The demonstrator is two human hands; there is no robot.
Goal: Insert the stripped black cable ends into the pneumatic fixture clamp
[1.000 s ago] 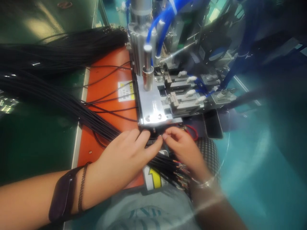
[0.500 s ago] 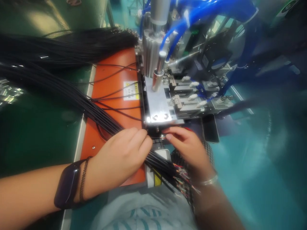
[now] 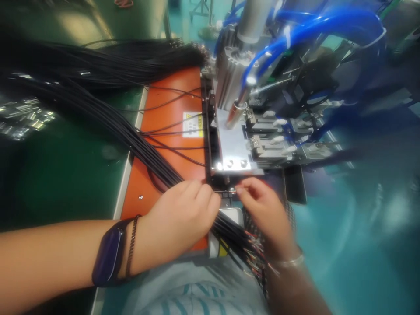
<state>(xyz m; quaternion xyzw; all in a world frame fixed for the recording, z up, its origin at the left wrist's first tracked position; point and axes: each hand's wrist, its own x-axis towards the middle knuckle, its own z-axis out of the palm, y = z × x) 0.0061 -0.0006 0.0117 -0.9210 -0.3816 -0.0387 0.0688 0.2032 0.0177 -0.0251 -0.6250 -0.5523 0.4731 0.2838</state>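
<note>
My left hand (image 3: pixel 190 210) is closed, its fingers curled over a bundle of black cables (image 3: pixel 157 162) that passes beneath it. A thin cable runs from its fingertips toward my right hand (image 3: pixel 262 205). Thumb and forefinger of the right hand are pinched at the small shiny end of that cable, just below the front edge of the machine's metal plate (image 3: pixel 234 144). The stripped, coloured wire ends (image 3: pixel 254 253) of the bundle hang out below my hands. What lies inside the left fist is hidden.
Several single cables cross the orange machine cover (image 3: pixel 177 100) into the clamp. A larger heap of black cables (image 3: pixel 131 61) lies at the back left. Pneumatic cylinders (image 3: pixel 275 144) and blue air hoses (image 3: pixel 328 26) stand at the right, near a dark phone-like slab (image 3: pixel 295 183).
The view has shifted, so the scene sits farther right. The right thumb and forefinger have come closer together at the cable end. My left hand stays over the bundle.
</note>
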